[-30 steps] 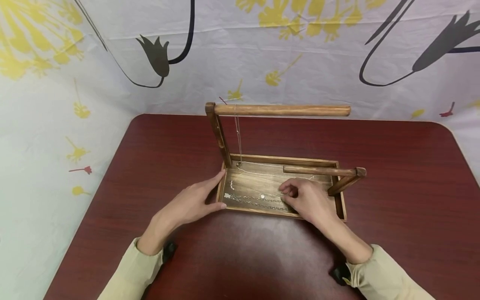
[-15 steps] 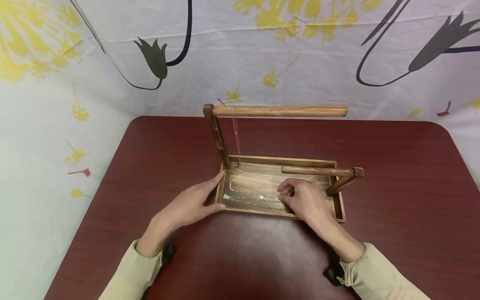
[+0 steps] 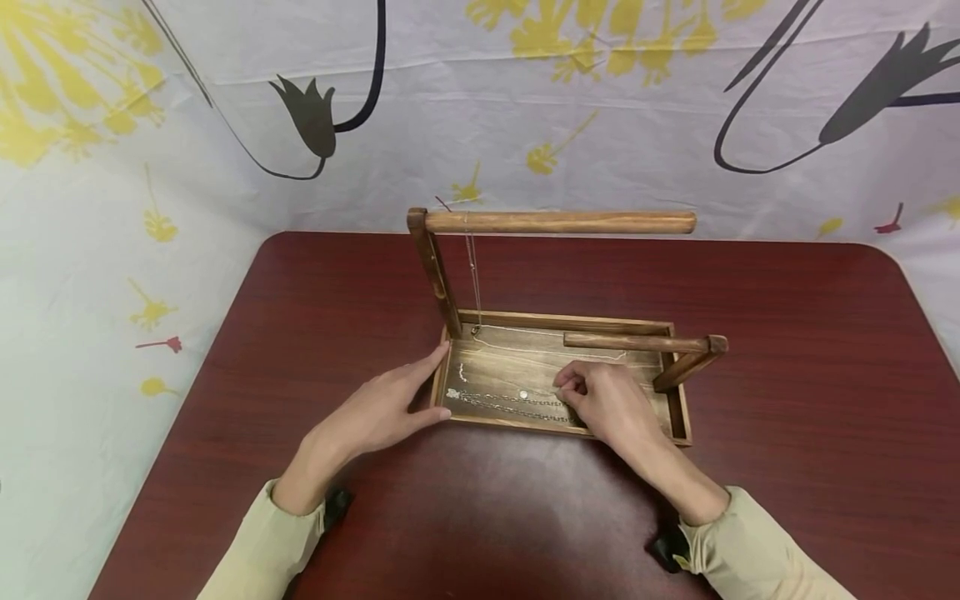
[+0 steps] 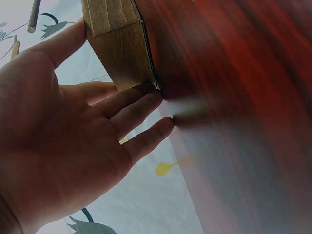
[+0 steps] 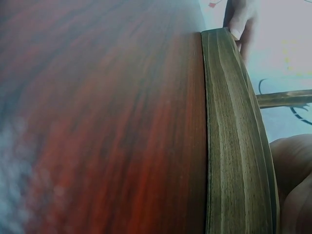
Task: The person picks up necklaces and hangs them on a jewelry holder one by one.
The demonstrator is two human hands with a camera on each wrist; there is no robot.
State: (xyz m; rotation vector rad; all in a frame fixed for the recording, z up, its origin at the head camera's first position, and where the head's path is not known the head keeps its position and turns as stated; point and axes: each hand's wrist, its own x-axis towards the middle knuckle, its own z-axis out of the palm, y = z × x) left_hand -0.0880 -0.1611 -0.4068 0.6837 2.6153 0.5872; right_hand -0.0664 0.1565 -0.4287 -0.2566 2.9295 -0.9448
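Cream cloth sleeves (image 3: 258, 537) the person's left arm, and from where I stand it reaches in from nearer than the wooden jewellery tray (image 3: 517, 424). Its left hand (image 3: 367, 410) is spread, thumb at the tray's near left corner, fingers against its left end. At the tray's far left corner rises a wooden post (image 3: 437, 275), carrying a round bar (image 3: 558, 222) above the tray's far side; a fine necklace (image 3: 473, 267) hangs from it. Inside the tray's left part lie a silvery cluster pendant (image 3: 453, 394) on a thicker chain (image 3: 510, 407), then a small round pendant (image 3: 523, 394). Over the tray's right half, the right hand (image 3: 611, 400) has thumb and fingertips drawn together; I can't tell whether they pinch a chain. A shorter bar (image 3: 637, 342) juts inward from the tray's right end.
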